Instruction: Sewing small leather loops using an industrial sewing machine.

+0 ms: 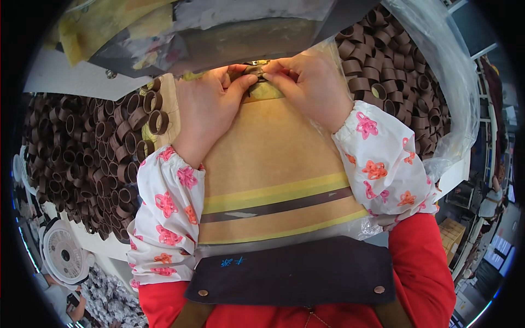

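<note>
1. Stretching toward the machine, a tan counter (273, 139) crossed by yellow tape (273, 193) fills the middle; the grey machine (350, 27) overhangs its far end.

2. Heaps of brown rings flank the work: a loose left heap (82, 158) and a right heap (388, 63) beside clear plastic (462, 82).

3. The left hand (206, 101) and right hand (314, 82) face each other, each pinching with thumb and forefinger. Good handling here probably means light, even tension from both sides, wrists low and steady, with the fingertips well clear of whatever moves under the machine.

4. Between those fingertips sits a small dark piece (254, 71), just at the machine's front edge. Its long axis seems to run left to right, across the person's line of sight; fingers cover much of it, so which end leads cannot be told. Keeping it level and square would likely help.

5. A tiny shiny metal part (261, 62) shows just beyond the piece.
</note>
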Motion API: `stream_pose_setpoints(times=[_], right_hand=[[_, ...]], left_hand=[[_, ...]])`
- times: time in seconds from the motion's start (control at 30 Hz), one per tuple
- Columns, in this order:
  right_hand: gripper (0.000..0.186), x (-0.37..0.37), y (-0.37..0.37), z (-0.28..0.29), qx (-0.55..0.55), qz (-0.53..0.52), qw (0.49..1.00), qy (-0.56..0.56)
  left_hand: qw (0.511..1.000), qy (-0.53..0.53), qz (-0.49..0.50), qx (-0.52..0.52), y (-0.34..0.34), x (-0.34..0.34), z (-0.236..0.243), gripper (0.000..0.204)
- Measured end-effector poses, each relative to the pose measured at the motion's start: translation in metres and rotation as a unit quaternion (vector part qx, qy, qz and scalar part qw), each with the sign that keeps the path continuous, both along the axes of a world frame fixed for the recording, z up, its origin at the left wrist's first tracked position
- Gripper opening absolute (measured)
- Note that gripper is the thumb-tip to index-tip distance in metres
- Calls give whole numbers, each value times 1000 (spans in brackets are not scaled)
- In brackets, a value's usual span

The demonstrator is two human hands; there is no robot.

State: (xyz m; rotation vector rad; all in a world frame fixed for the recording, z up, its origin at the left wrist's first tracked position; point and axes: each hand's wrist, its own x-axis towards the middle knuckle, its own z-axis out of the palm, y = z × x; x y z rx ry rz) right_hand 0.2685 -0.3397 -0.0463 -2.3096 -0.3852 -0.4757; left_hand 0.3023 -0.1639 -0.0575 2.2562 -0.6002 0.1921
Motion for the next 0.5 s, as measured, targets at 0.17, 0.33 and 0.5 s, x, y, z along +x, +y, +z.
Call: stream_pose_setpoints(times=[0.17, 0.33, 0.5], right_hand=[[11, -1, -3, -4, 2, -4, 1000, -3], [11, -1, -2, 1, -55, -19, 998, -16], [12, 1, -2, 4, -80, -18, 996, -28]], left_hand=[[1000, 29, 11, 0, -6, 0, 5, 23], [1000, 12, 14, 20, -4, 0, 4, 24], [1000, -7, 4, 25, -4, 1, 6, 22]])
